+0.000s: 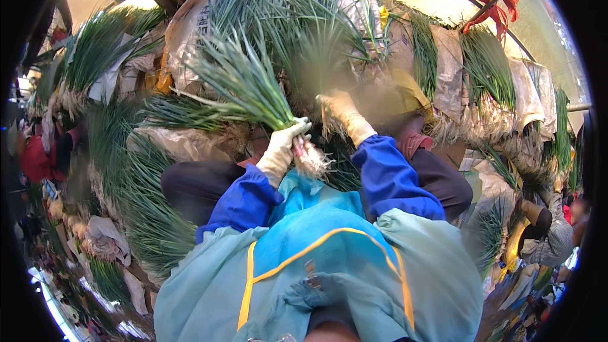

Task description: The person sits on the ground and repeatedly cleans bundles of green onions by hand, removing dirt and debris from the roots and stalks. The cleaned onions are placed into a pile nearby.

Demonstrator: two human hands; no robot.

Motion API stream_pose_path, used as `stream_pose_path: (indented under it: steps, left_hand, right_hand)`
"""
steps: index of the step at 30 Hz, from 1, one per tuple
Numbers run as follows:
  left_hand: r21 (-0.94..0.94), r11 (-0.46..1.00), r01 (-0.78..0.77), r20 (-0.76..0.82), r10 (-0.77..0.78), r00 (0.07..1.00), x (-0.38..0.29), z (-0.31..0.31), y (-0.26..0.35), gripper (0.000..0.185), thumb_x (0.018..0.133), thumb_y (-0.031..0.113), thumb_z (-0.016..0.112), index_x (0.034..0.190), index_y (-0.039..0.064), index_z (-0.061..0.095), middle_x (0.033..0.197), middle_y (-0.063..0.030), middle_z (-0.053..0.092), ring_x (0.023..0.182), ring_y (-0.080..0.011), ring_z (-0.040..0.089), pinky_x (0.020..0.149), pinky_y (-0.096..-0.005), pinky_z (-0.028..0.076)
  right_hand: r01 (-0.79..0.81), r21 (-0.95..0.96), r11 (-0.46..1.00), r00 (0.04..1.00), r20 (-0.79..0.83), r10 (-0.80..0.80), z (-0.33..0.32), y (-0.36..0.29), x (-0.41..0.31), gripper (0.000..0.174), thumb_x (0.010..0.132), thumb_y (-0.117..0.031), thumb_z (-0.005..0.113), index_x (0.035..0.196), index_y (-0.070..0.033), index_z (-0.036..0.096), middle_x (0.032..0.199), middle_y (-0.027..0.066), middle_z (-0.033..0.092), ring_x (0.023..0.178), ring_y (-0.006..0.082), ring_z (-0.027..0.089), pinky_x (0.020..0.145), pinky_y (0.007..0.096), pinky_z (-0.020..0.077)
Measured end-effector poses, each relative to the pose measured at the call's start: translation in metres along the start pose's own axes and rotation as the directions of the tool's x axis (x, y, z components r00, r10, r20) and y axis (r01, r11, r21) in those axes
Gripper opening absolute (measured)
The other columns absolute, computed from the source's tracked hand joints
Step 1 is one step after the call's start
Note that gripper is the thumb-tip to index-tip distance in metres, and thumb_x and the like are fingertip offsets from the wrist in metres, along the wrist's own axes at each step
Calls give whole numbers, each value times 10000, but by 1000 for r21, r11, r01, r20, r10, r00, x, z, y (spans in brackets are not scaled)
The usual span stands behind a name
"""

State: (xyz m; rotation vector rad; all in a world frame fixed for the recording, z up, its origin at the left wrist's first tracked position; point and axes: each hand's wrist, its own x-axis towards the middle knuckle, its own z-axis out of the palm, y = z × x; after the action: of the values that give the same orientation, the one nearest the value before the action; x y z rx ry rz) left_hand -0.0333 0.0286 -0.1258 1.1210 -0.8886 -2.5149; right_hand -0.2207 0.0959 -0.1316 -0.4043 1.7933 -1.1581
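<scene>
My left hand (283,148), in a pale glove, is closed around a bunch of green onions (259,86). Their leaves fan up and to the left, while the pinkish-white bulbs and stringy roots (311,157) stick out on the right of the fist. My right hand (344,113), also gloved, is at the near edge of a large heap of green onions (280,14). Pale roots show just under its fingers. A lens smudge blurs the area around that hand, so whether the fingers grip anything is unclear.
Loose green onions (147,204) lie along my left side, by a crumpled plastic sack (185,142). More bundles (489,71) lean among sacks at the right. A red cloth (494,2) is tied to a metal pole. Another person (546,232) is at the far right.
</scene>
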Motion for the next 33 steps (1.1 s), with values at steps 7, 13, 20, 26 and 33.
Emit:
stream_pose_path:
  steps: [7, 13, 20, 26, 33]
  left_hand:
    - [198, 980, -17, 186, -20, 982, 7, 23, 16, 173, 826, 118, 593, 795, -52, 613, 626, -130, 622, 421, -200, 554, 402, -260, 460]
    - [-9, 1000, -22, 68, 22, 997, -10, 27, 19, 105, 803, 61, 605, 836, -38, 617, 690, -121, 629, 581, -191, 600, 547, -308, 513]
    - [-5, 999, -31, 25, 32, 999, -15, 24, 20, 106, 794, 56, 617, 779, -49, 616, 615, -128, 607, 494, -216, 579, 484, -323, 500]
    - [53, 998, -45, -43, 48, 998, -28, 32, 24, 97, 792, 41, 607, 763, -51, 606, 598, -123, 601, 474, -211, 570, 497, -307, 497]
    - [-360, 927, -104, 253, 204, 946, -62, 43, 32, 191, 799, 71, 613, 968, 54, 526, 848, -82, 595, 738, -195, 587, 688, -332, 511]
  right_hand:
    - [-60, 129, 990, 998, 26, 57, 20, -44, -39, 282, 820, -228, 641, 966, 6, 583, 742, 85, 600, 644, 168, 563, 561, 299, 444]
    - [-71, 138, 988, 945, 325, 23, 26, -47, -37, 201, 831, -168, 623, 926, -5, 555, 720, 69, 561, 576, 154, 524, 476, 298, 413]
    - [114, -7, 993, 962, 250, -109, 26, -48, -34, 302, 827, -288, 625, 951, -15, 594, 811, 111, 627, 697, 213, 597, 598, 345, 476]
    - [615, -750, 241, 535, 173, -827, 42, -10, -25, 236, 789, -311, 604, 832, -79, 602, 678, 82, 628, 583, 241, 618, 549, 351, 504]
    - [332, -742, 582, 777, -135, -615, -43, 10, 11, 228, 833, -291, 586, 809, -65, 598, 660, 75, 625, 518, 155, 569, 469, 277, 464]
